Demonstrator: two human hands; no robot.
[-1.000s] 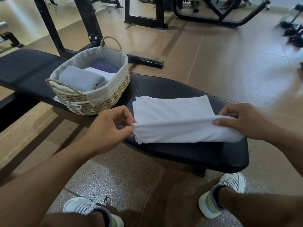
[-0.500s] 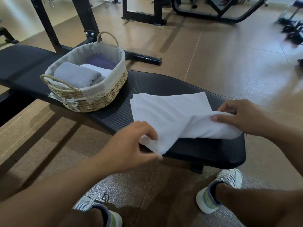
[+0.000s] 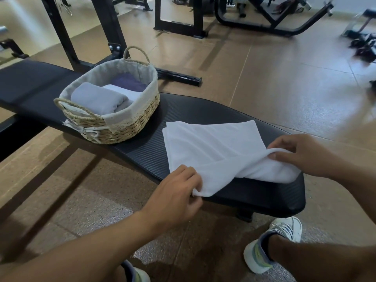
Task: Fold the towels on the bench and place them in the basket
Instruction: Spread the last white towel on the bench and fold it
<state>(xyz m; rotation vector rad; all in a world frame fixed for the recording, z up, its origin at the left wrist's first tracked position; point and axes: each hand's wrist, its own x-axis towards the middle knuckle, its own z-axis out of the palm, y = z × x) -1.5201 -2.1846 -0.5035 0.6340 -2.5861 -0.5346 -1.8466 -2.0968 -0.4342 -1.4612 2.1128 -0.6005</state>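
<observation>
A white towel [image 3: 213,147] lies partly folded on the black padded bench [image 3: 254,198]. My left hand [image 3: 177,190] pinches its near corner, which hangs just over the bench's front edge. My right hand [image 3: 305,153] grips a raised fold at the towel's right end. To the left on the bench stands a woven basket [image 3: 122,127] with a cloth liner. Inside it lie a folded grey towel [image 3: 95,98], a white one [image 3: 124,92] and a dark purple one [image 3: 128,82].
Black frames of gym machines [image 3: 179,27] stand on the brown floor behind the bench. A bench upright [image 3: 109,31] rises just behind the basket. My two white shoes [image 3: 272,243] are on the floor below the bench's near edge.
My left hand has let go of the towel's left edge, moved down and right, and now pinches the near corner. The towel's front layer has opened out. My right hand holds its fold as before.
</observation>
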